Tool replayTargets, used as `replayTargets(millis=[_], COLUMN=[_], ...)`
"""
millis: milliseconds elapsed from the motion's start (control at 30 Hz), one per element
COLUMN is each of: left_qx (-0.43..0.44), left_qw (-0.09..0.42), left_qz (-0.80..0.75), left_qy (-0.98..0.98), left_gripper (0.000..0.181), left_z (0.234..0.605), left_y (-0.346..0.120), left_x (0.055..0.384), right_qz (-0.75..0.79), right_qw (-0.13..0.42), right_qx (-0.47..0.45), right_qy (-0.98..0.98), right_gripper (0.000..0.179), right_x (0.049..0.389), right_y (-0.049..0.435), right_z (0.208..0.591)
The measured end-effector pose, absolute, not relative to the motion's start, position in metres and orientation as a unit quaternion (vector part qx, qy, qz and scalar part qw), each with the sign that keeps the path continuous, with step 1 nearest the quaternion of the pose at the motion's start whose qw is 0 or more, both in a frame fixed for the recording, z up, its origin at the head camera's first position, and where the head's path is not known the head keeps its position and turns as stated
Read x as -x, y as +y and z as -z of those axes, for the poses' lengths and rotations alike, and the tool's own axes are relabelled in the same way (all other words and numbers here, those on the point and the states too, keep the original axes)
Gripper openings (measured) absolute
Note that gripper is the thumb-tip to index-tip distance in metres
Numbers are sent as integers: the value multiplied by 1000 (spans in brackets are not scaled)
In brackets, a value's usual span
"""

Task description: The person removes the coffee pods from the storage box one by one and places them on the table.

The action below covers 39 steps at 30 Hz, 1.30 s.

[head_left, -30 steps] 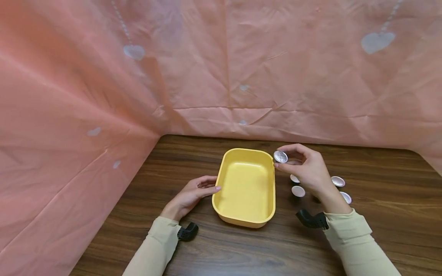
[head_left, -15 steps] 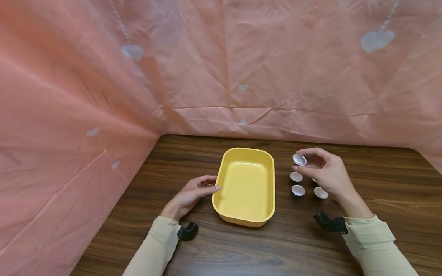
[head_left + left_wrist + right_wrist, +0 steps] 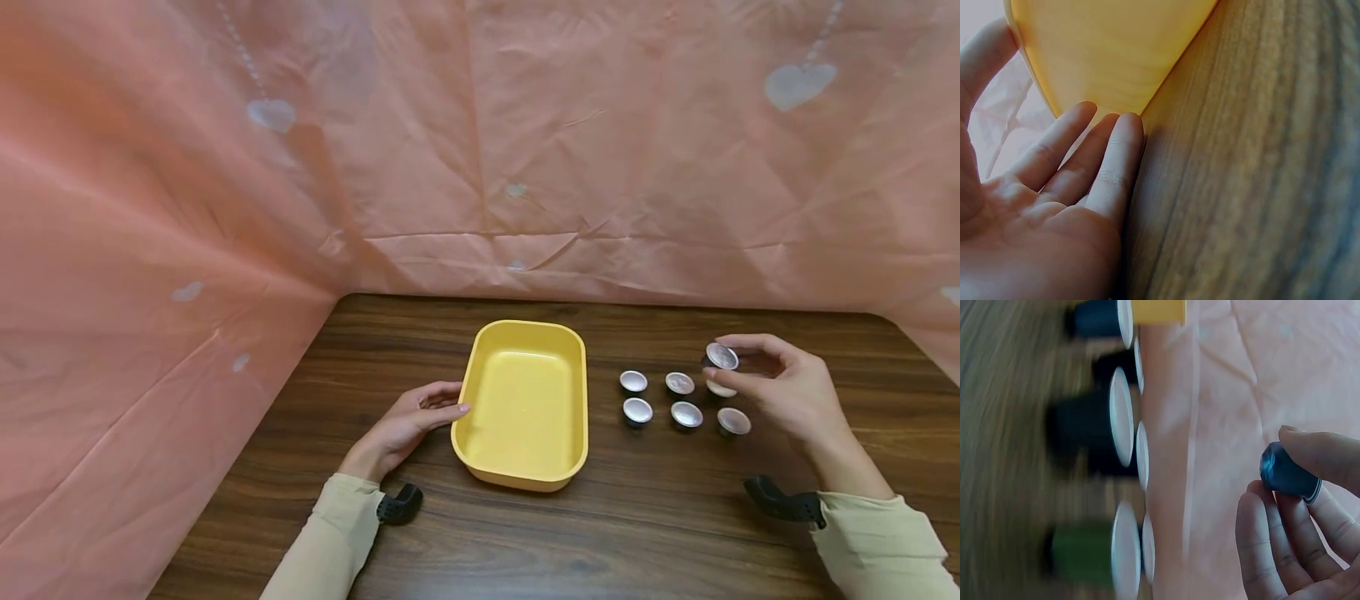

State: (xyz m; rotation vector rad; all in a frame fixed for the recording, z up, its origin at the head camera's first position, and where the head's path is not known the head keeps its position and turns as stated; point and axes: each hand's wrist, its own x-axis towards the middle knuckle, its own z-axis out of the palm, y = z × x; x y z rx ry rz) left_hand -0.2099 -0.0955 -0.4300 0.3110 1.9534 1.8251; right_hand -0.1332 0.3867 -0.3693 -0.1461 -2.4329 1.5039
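Note:
My right hand (image 3: 798, 396) pinches a coffee capsule (image 3: 722, 357) between thumb and fingers, above the table at the right. Its silver lid shows in the head view; its blue body (image 3: 1288, 475) shows in the right wrist view. Below and left of that hand, several coffee capsules (image 3: 686, 415) stand lid up in two rows. The far right one is partly hidden by the hand. My left hand (image 3: 401, 427) holds the left side of a yellow rectangular container (image 3: 520, 480), thumb over the rim and fingertips (image 3: 1127, 128) against the outer wall. Nothing lies in the container.
Green (image 3: 1085, 553) and dark capsule bodies show in the right wrist view. A dark wooden table (image 3: 600, 542) lies beneath everything. Pink cloth (image 3: 420, 150) with pale hearts hangs along the back and left side.
My right hand has carried the capsule rightward, from beside the container's right rim to over the capsule rows' right end. The left hand stays on the container. The head view has shifted slightly.

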Motion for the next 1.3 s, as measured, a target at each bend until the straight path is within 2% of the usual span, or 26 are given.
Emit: replayTargets(millis=[400,933,1167,1300], left_qx=[-113,-113,-118,-120], left_qw=[220,222,223,223], left_qz=[-664,-663,-661,-661], left_qy=[706,706,706,706], left_gripper=[60,59,59,59], left_z=[432,431,431,432], left_y=[-95,-95,-95,-96], left_x=[211,211,211,212], right_qz=[-447,-418,-372,-353], right_qw=[147,123,115,104], right_qx=[122,120,104,96], right_qy=[-874,-892,-915,-925], right_gripper=[37,37,30,37], right_x=[109,110,113,114], right_y=[439,451,458,460], right_z=[386,406,411,413])
